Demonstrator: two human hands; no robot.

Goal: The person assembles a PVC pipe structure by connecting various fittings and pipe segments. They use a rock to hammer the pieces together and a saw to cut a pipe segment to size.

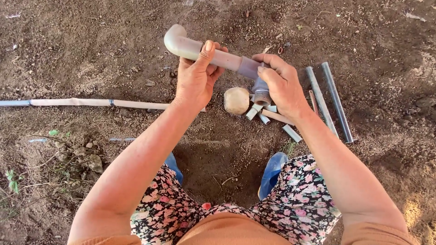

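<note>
The pale grey plastic pipe length with a curved elbow at its far left end (200,49) was held level above the bare brown soil (91,59), and a darker grey threaded tee fitting (257,77) already sat on its right end, so the joining looked largely made, though whether it was pushed fully home could not be told. The left hand (197,75) was wrapped shut around the middle of the pipe, thumb laid over the top. The right hand (282,81) was closed over the fitting, fingers curled on its top. Just below them on the ground lay a round tan ball-like lump (236,100), several short grey pipe offcuts (290,132) and two long grey pipes (336,102), unused, with a long thin pipe (91,103) to the left.
</note>
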